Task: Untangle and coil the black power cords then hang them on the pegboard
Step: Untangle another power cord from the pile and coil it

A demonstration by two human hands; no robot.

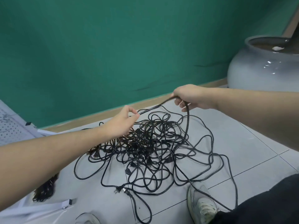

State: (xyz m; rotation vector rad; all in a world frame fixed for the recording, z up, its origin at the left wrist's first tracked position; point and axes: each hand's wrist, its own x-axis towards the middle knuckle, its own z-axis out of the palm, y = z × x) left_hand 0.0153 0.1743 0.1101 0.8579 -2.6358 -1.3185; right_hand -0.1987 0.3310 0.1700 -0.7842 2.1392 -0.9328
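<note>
Left hand: the left hand (123,122) reaches forward over the far left edge of the pile, thumb and forefinger pinched together on 1 strand of black cord, the other fingers loosely curled beneath.
Right hand: the right hand (187,97) is raised above the far right side of the pile, fingers curled around the same strand, which bends over the fist.
Held strand: the lifted black cord strand (155,107) runs taut between the 2 hands, then drops from the right hand in a long curve down into the pile.
Cords: the tangled heap of black rubber power cords (150,146) lies on the floor below and between both hands, densest just under the left hand, with loose loops spreading toward the person.
Plugs: 2 black pronged plugs (121,190) lie at the near edge of the heap, well below the left hand.
Pegboard: the white perforated metal pegboard (9,128) stands far to the left of the left hand, only partly in view.
Floor: the pale grey tiled floor (242,143) carries the heap.
Shoe: a grey laced sneaker (202,206) sits below the right hand, with 1 cord loop passing across it.
Pot: a large glossy grey ceramic pot (262,68) stands beyond the right forearm against the green wall (97,46).
</note>
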